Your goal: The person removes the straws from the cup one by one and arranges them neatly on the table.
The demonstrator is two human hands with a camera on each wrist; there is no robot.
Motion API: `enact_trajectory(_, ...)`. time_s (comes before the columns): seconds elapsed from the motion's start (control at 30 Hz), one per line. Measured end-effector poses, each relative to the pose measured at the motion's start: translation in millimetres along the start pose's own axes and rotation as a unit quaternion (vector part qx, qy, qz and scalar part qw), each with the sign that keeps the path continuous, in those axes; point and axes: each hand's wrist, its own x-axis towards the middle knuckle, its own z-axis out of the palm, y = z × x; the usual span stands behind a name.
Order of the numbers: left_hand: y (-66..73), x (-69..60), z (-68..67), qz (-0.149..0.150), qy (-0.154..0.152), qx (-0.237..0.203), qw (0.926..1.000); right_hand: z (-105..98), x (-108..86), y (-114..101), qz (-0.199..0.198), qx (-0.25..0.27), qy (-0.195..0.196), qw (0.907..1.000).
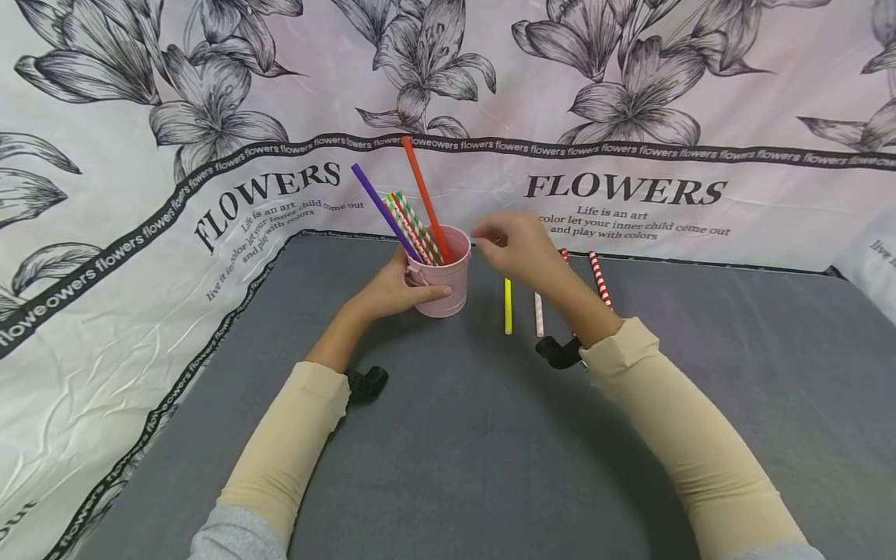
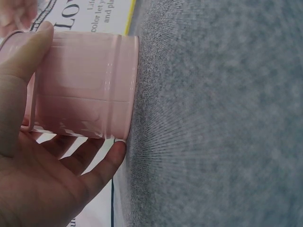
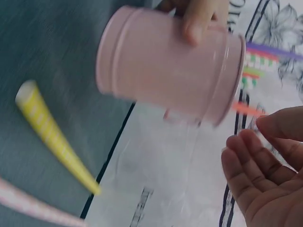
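A small pink bucket (image 1: 444, 292) stands on the grey tabletop, and my left hand (image 1: 399, 289) grips it around its left side, thumb across the front. In the left wrist view, the thumb (image 2: 33, 52) lies on the bucket wall near the rim. Inside lean a purple straw (image 1: 381, 206), an orange-red straw (image 1: 423, 194) and several patterned paper straws (image 1: 413, 225). Just right of the rim hovers my right hand (image 1: 514, 245), apart from the bucket. Seen from the right wrist, its fingers (image 3: 251, 163) are loosely bent with nothing between them.
Right of the bucket lie a yellow straw (image 1: 508, 307), a pink straw (image 1: 538, 315) and red-and-white striped straws (image 1: 600, 280), partly hidden by my right forearm. A white cloth (image 1: 448, 93) printed with flowers hangs behind and along the left side.
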Motion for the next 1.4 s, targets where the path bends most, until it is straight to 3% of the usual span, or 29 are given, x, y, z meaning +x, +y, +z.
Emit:
enact_trajectory(0.3,2.4,-0.3,-0.3,0.012,-0.006,-0.008,0.9999,33.7,19.7,-21.8,-0.02,0.045,-0.045,0.9978)
enact_trajectory(0.43,2.1,-1.4,-0.5,0.023,-0.011,-0.003,0.9997,45.9,26.2,-25.7,-0.024,0.038,-0.064,0.9969)
enact_trajectory(0.7,-0.6,-0.5,-0.2,0.003,-0.01,0.006,0.9999,55.5,37.6,-28.9,0.023,0.01,-0.082,0.9963)
enact_trajectory(0.93,3.5,-1.7,-1.2,-0.034,-0.002,0.017,0.9993,55.9,41.5,-31.6,0.066,0.002,-0.058,0.9962)
enact_trajectory(1.17,2.5,-1.8,-1.9,-0.033,-0.001,0.013,0.9994,59.6,44.4,-32.6,0.076,-0.034,-0.037,0.9959)
enact_trajectory(1.4,6.9,-1.0,-2.4,-0.025,-0.007,0.005,0.9996,63.6,47.9,-31.9,0.093,-0.037,0.023,0.9947)
